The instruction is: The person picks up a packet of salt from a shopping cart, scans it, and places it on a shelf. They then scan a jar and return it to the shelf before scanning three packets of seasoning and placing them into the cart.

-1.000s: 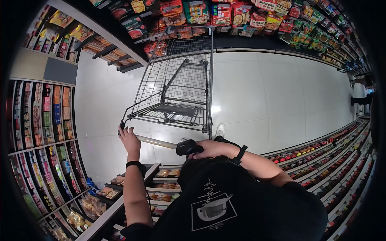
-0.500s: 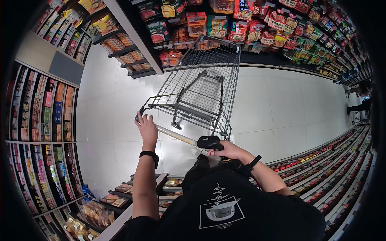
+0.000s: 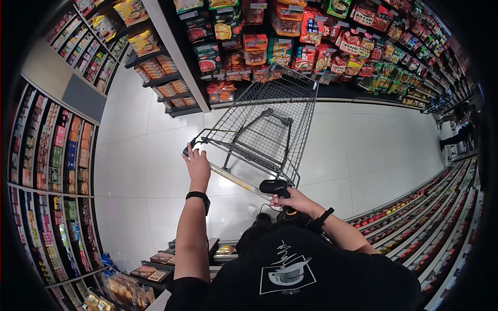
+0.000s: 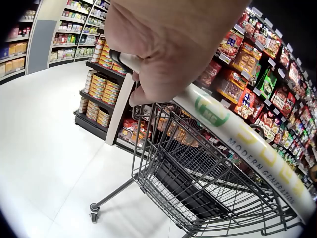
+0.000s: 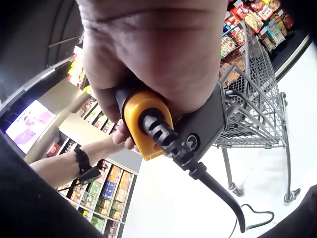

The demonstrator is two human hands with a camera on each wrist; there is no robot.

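A black wire shopping cart [image 3: 249, 122] stands in front of me, its basket bare wire in the head view. My left hand [image 3: 197, 168] grips the left end of its white handle [image 3: 233, 181], with the thumb below the bar in the left wrist view. In my right hand [image 3: 302, 203] is a corded barcode scanner [image 3: 274, 187], its black head pointing left, close over the handle's right end. The right wrist view shows the yellow butt [image 5: 143, 111] of its grip and a black cable [image 5: 218, 193] hanging from it.
Bagged food hangs on a shelf wall [image 3: 306, 46] beyond the cart's front. Packed shelves [image 3: 57, 140] line the left, and long tiered racks [image 3: 415, 217] run along the right. Pale floor [image 3: 358, 150] lies between. Another person's dark-clothed leg [image 3: 456, 137] shows at far right.
The cart has swung round so its handle slants more steeply, left end farther forward. Cart and both hands have shifted right in the head view; both hands keep their holds.
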